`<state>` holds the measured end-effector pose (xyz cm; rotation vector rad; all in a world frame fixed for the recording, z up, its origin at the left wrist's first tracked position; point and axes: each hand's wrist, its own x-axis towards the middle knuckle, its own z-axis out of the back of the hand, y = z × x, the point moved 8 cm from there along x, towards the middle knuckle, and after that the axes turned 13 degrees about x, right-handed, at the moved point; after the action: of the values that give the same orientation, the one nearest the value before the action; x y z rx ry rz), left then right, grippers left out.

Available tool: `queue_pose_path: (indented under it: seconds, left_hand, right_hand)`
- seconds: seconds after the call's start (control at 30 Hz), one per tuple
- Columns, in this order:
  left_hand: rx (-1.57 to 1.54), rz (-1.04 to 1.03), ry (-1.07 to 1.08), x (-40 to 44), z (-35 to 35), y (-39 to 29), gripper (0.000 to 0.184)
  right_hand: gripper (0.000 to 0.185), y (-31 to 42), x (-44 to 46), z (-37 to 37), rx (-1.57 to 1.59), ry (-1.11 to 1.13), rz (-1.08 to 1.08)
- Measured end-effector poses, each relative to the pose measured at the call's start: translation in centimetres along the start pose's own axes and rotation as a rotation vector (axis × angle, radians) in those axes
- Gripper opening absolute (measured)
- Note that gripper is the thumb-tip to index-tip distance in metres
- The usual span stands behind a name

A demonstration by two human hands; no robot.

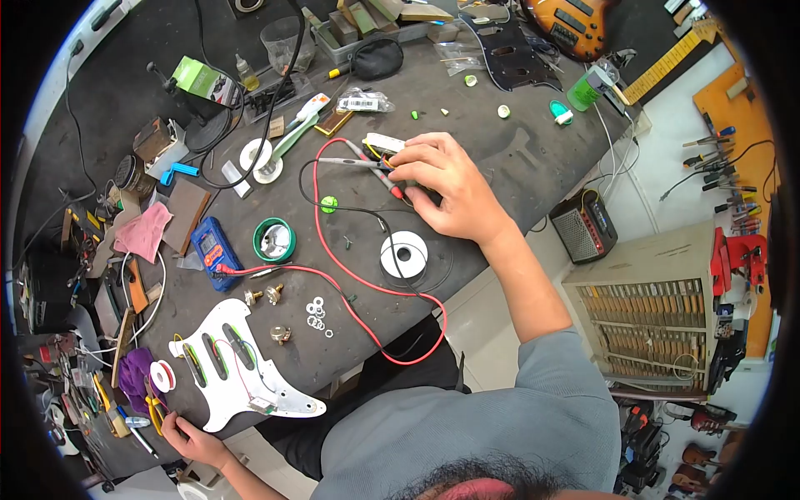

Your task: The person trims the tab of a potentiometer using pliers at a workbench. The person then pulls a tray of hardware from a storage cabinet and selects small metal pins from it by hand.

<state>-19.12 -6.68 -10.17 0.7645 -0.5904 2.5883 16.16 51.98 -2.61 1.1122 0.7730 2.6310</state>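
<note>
My right hand (437, 183) is over the bench's middle, fingers bent around the end of a small white-topped part (385, 143) with a yellow wire. The black probe (354, 162) and the red probe (390, 185) lie against its fingertips; which of these it grips is hidden. Down at the bench's near left edge, my left hand (193, 440) has its fingers slightly apart, beside yellow-handled pliers (156, 408). A white pickguard (260, 379) with three pickups lies to its right. The blue multimeter (214, 252) has a red lead plugged in.
A green-rimmed cup (274, 241), potentiometers (281, 334), several washers (316, 312) and a white spool (404, 256) lie on the bench (500, 187). Solder spool (261, 160) stands farther back. Test leads loop across the middle. A black pickguard (512, 54) and sunburst guitar (571, 25) are at the back.
</note>
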Motion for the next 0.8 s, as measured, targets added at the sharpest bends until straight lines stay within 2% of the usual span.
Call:
queue_pose_path:
  seconds: [0.2,0.3,0.33,0.37,0.43,0.53,0.63,0.8]
  left_hand:
    - [0.0,-0.003,0.007,0.0,0.0,0.1,0.014]
    - [-0.005,-0.014,0.005,0.0,0.0,0.3,0.014]
    - [-0.013,-0.011,0.004,0.0,0.0,0.3,0.014]
    - [-0.022,-0.009,0.004,0.0,-0.1,0.3,0.014]
    - [-0.016,0.001,0.006,0.0,-0.1,0.2,0.013]
    - [-0.019,0.008,0.0,0.0,0.0,-0.1,0.013]
    - [-0.025,0.017,-0.007,-0.1,-0.2,0.4,0.013]
    - [-0.017,0.055,0.007,-0.1,0.1,-0.2,0.014]
  right_hand:
    - [0.024,-2.2,-0.5,1.0,0.213,-0.139,-0.131]
    - [0.017,-4.2,1.5,2.6,0.178,-0.242,-0.141]
    - [0.013,-5.1,2.8,3.1,0.199,-0.232,-0.217]
    - [0.019,-7.2,4.0,2.8,0.182,-0.192,-0.288]
    - [0.03,-8.8,6.9,1.5,-0.051,-0.049,-0.219]
    - [0.038,-12.6,9.5,-2.7,-0.123,0.133,-0.248]
    - [0.039,-15.2,11.0,-3.8,-0.125,0.221,-0.3]
    - [0.027,-17.2,10.0,0.4,-0.21,0.065,-0.386]
